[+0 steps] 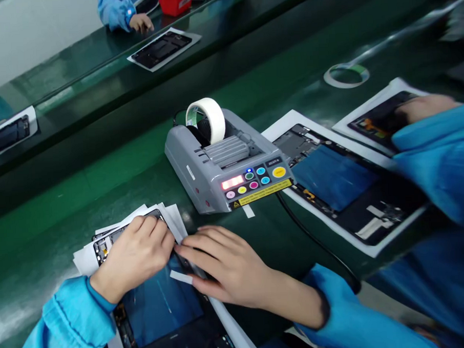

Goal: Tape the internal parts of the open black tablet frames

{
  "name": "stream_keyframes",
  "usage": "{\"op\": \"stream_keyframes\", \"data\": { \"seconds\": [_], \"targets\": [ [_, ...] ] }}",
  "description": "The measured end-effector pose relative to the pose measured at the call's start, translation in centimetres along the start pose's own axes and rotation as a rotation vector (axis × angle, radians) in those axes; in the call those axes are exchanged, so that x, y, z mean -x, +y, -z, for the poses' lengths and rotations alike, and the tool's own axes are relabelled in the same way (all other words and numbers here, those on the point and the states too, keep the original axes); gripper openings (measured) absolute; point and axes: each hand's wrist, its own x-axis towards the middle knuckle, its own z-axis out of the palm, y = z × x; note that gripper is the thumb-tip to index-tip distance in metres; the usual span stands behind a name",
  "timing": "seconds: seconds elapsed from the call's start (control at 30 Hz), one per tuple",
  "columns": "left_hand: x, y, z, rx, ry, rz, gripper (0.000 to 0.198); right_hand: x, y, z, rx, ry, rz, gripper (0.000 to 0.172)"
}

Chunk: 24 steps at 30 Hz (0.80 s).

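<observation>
An opened tablet point(161, 305) with a blue panel lies on white sheets at the near left of the green belt. My left hand point(137, 255) rests curled on its upper edge, fingers pressed together. My right hand point(224, 264) lies flat beside it with fingers stretched over the tablet's right edge, touching a small strip of white tape point(181, 277). Neither hand visibly grips anything else.
A grey tape dispenser point(227, 166) with a white roll point(208, 118) and lit buttons stands just beyond my hands; its black cable point(315, 239) runs toward me. A second open tablet point(340, 184) lies to the right, where a co-worker's blue sleeve point(442, 154) reaches over a third. More tablets sit on the far belt.
</observation>
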Motion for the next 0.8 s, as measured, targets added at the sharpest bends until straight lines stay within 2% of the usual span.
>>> {"op": "stream_keyframes", "data": {
  "seconds": [0.17, 0.3, 0.4, 0.5, 0.6, 0.73, 0.8],
  "targets": [
    [0.8, 0.0, -0.4, 0.109, -0.02, 0.114, 0.009, -1.3, 0.2, -0.5, 0.12, -0.212, -0.051, 0.045],
    [2.0, 0.5, -0.7, 0.19, -0.006, 0.2, 0.004, -1.6, 0.1, -1.0, 0.197, -0.265, -0.04, 0.058],
    [3.1, 1.1, -0.7, 0.175, 0.028, 0.202, 0.024, -1.6, -0.3, -1.1, 0.269, -0.254, -0.015, 0.062],
    [4.0, 1.8, -0.5, 0.11, 0.012, 0.198, 0.035, -1.5, -0.7, -1.2, 0.303, -0.252, -0.014, 0.064],
    [4.3, 2.5, -0.6, 0.067, 0.004, 0.207, 0.042, -1.4, -0.7, -1.3, 0.297, -0.25, -0.009, 0.059],
    [4.5, 3.0, -0.9, 0.089, 0.006, 0.235, 0.043, -1.1, -0.4, -1.4, 0.236, -0.198, 0.019, 0.037],
    [4.7, 3.1, -1.2, 0.118, 0.01, 0.255, 0.041, -1.1, -0.4, -1.3, 0.224, -0.207, 0.007, 0.035]
  ]
}}
